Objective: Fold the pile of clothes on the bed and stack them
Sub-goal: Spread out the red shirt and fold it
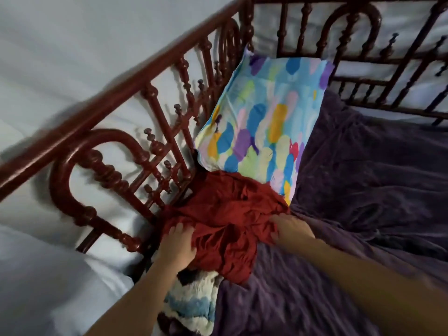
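The left hand (178, 241) lies on the left side of a crumpled red garment (228, 224), with the fingers spread and pressed into the cloth; whether its grip is closed on a fold I cannot tell, because the fingertips sink into the fabric. The right hand (289, 229) is at the right edge of the same garment, its fingers curled down onto the cloth, and here too the grip cannot be judged for sure. Both bare forearms come in from the bottom of the view.

The red garment is an unfolded heap on the bed, near the corner of the frame. Its far edge touches the lower end of a colourful pillow (264, 112), which leans against the dark red wooden bed frame (155, 98). Its near edge lies over a fluffy patterned blanket (191, 301) in white, blue and dark patches, just beside the left forearm. A purple bedspread (358, 190), wrinkled, covers the rest of the bed to the right. Behind the frame is a pale wall (72, 44).
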`<action>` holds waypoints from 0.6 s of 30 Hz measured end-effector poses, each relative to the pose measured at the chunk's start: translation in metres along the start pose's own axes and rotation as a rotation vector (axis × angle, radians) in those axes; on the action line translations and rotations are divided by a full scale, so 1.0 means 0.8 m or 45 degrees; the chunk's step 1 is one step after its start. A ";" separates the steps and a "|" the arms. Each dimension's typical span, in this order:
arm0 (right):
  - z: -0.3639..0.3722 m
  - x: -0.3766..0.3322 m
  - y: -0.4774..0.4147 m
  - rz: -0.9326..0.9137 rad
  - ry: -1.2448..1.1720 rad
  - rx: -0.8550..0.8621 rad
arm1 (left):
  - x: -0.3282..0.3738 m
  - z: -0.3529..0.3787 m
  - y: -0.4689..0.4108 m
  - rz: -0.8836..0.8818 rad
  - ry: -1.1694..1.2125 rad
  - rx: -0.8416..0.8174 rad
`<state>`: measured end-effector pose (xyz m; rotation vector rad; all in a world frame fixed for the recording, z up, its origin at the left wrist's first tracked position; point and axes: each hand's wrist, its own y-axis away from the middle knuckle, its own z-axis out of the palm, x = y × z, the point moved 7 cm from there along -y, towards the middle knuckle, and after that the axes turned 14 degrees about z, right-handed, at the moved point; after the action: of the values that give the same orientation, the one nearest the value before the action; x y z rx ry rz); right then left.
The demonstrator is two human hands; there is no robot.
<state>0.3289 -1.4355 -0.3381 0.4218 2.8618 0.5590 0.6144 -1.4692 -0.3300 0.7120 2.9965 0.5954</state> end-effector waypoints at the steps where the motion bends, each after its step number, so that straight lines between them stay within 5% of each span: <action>1: 0.012 -0.022 -0.017 -0.003 -0.001 -0.013 | -0.020 0.013 -0.013 -0.007 -0.014 -0.035; 7: 0.091 -0.147 -0.104 -0.163 0.030 -0.151 | -0.098 0.123 -0.041 -0.043 0.018 -0.241; 10: 0.147 -0.173 -0.118 -0.132 0.100 -0.306 | -0.112 0.146 -0.048 -0.008 0.077 -0.128; 13: 0.159 -0.168 -0.110 -0.044 0.083 -0.178 | -0.110 0.140 -0.046 0.056 0.144 0.006; 18: 0.143 -0.109 -0.049 0.204 -0.304 -0.190 | -0.056 0.097 -0.005 0.265 0.040 0.287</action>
<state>0.4295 -1.4594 -0.4459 0.6490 2.5540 0.6935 0.6595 -1.4637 -0.4068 1.0458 3.0724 0.2746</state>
